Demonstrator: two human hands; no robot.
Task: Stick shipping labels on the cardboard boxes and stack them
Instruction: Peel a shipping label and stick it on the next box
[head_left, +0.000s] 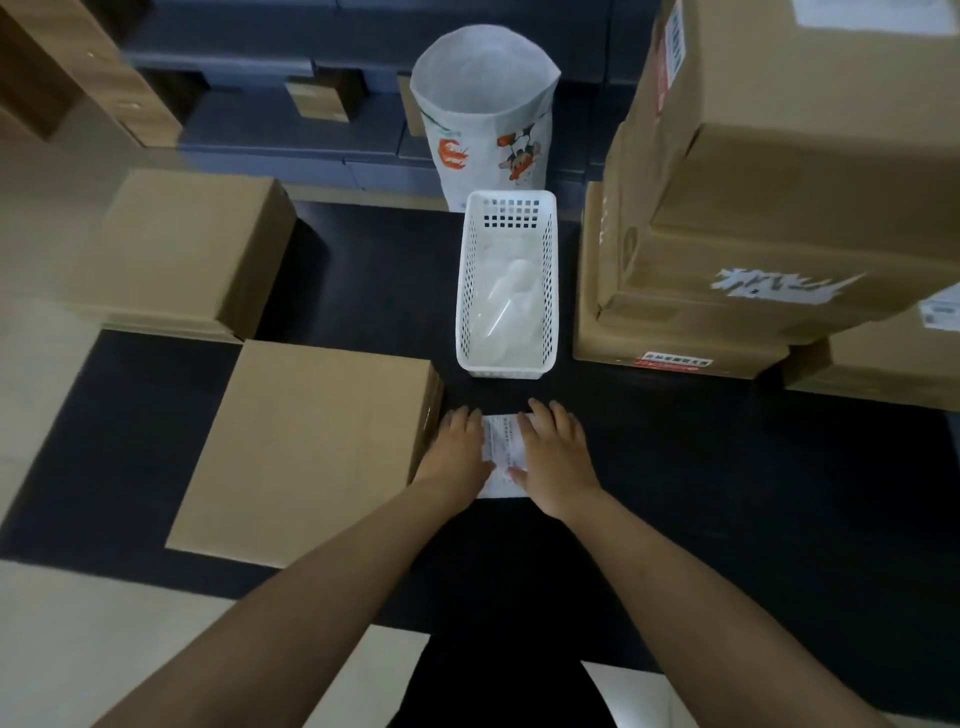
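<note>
Near the middle of the dark tabletop, a shipping label lies flat under both hands: left hand and right hand rest on it with fingers straight, probably pinning it for peeling. Just left sits the unlabelled cardboard box, close enough for sticking.

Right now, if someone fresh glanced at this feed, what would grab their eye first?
Both hands, left hand and right hand, rest on a white shipping label lying on the dark table at centre. Behind it stands a white mesh basket. A plain cardboard box sits left, and a tall stack of boxes rises right.
</note>
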